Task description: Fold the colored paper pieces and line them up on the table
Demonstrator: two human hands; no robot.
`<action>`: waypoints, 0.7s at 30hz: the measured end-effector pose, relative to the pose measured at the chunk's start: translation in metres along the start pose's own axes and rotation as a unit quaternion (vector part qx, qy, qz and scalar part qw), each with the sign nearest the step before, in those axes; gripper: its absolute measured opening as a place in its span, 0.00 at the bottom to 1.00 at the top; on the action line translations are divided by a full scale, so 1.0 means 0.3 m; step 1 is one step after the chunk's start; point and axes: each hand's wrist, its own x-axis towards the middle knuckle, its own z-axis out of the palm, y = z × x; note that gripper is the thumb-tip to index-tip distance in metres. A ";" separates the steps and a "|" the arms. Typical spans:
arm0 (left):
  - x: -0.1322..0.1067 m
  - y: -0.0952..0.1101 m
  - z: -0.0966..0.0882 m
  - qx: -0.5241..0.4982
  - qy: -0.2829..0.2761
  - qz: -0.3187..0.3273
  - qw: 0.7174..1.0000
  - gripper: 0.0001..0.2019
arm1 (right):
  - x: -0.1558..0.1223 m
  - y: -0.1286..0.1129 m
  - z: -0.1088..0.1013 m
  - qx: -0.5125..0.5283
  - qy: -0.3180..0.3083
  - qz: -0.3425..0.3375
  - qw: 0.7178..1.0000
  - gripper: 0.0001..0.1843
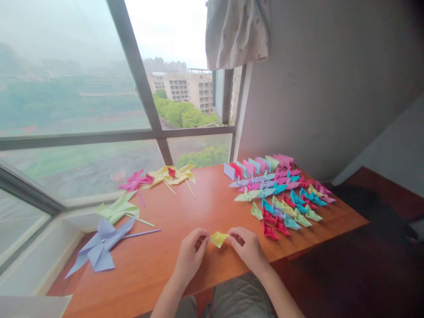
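Observation:
Between my two hands, just over the front part of the wooden table [202, 212], is a small folded yellow paper [219, 240]. It has the look of a partly opened origami boat. My left hand [193, 248] pinches its left corner between thumb and fingers. On the opposite corner, my right hand [246, 247] has a similar pinch. Close by on the right stand several folded paper boats [270, 230] in red, blue, green and yellow. The undersides of my fingers are partly hidden.
Behind the boats lie rows of paper cranes [250, 194] and upright folded cards [230, 171]. Paper pinwheels lie on the left, including a purple pinwheel [103, 243] and a green pinwheel [118, 209]. A window [76, 176] borders the table's far and left sides.

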 end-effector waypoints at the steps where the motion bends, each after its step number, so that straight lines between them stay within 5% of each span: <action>1: 0.000 -0.002 0.000 -0.001 -0.002 0.000 1.000 0.07 | 0.001 0.000 -0.002 0.001 0.000 -0.001 1.000 0.08; 8: 0.009 -0.014 0.003 0.009 0.008 -0.028 1.000 0.09 | -0.009 -0.004 -0.008 -0.016 0.035 -0.034 0.999 0.11; 12: 0.012 -0.010 0.004 0.021 0.006 -0.027 0.999 0.10 | -0.043 -0.031 -0.086 -0.046 0.095 -0.056 0.993 0.11; 16: 0.012 -0.001 0.001 0.056 -0.005 -0.013 0.998 0.12 | -0.077 -0.011 -0.296 -0.135 0.190 -0.043 0.972 0.11; 21: 0.011 -0.012 -0.001 0.095 -0.028 0.007 0.995 0.12 | -0.114 0.158 -0.645 -0.296 0.331 0.037 0.895 0.19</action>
